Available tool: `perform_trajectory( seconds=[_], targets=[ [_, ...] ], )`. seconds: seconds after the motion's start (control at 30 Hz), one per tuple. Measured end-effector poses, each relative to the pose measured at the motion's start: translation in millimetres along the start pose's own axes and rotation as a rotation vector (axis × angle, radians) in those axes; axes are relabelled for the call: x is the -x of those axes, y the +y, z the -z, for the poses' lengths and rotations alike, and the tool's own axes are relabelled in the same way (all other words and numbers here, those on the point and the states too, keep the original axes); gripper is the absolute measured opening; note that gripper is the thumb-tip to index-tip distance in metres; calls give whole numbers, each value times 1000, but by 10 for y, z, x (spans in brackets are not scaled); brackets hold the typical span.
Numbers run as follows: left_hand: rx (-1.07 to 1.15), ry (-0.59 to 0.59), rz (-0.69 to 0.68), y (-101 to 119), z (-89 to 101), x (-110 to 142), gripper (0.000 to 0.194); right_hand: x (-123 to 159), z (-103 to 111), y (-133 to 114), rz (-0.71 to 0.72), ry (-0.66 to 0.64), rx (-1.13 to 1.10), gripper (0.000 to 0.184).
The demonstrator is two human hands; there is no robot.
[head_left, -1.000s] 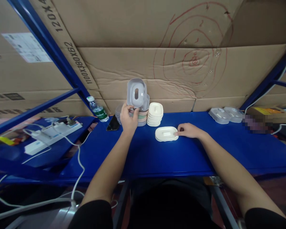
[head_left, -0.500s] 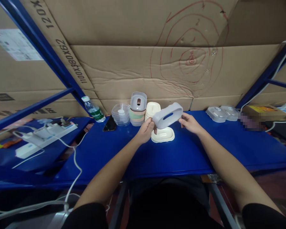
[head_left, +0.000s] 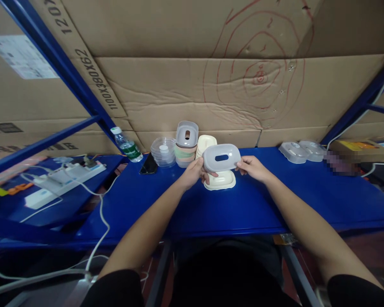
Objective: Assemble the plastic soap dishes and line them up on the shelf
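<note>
Between my hands I hold up a pale grey plastic oval cover with a slot in it (head_left: 211,160). My left hand (head_left: 193,173) grips its left end, and my right hand (head_left: 251,167) pinches the right end. Just below it, a cream oval tray (head_left: 222,184) lies on the blue table, partly hidden by the cover and my left fingers. Behind my left hand stand a stack of coloured tubs (head_left: 184,157) topped by a grey slotted piece (head_left: 187,131) and a stack of cream pieces (head_left: 207,140).
Clear round bowls (head_left: 163,152), a phone (head_left: 148,164) and a water bottle (head_left: 127,146) stand left on the blue table (head_left: 243,209). Two clear lidded boxes (head_left: 294,152) sit at the right rear. A white power strip (head_left: 65,183) with cables is far left; cardboard (head_left: 166,81) walls the back.
The grey cover has turned from a steep tilt so that its slotted face now shows more fully. Both hands have kept hold of it, and the view has shifted slightly.
</note>
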State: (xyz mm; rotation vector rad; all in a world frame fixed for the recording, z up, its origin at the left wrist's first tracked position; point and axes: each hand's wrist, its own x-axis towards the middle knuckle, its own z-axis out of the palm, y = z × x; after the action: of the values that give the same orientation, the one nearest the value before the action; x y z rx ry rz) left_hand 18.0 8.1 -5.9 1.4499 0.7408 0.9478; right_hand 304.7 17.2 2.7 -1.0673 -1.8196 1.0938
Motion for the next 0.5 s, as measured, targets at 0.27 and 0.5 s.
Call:
perform_trajectory(
  seconds=[0.27, 0.5],
  targets=[
    [58, -93, 117, 38, 19, 67, 70, -38, -42, 73, -27, 30, 191, 67],
    [-71, -24, 176, 103, 154, 73, 66, -61, -13, 147, -103, 110, 50, 59]
  ],
)
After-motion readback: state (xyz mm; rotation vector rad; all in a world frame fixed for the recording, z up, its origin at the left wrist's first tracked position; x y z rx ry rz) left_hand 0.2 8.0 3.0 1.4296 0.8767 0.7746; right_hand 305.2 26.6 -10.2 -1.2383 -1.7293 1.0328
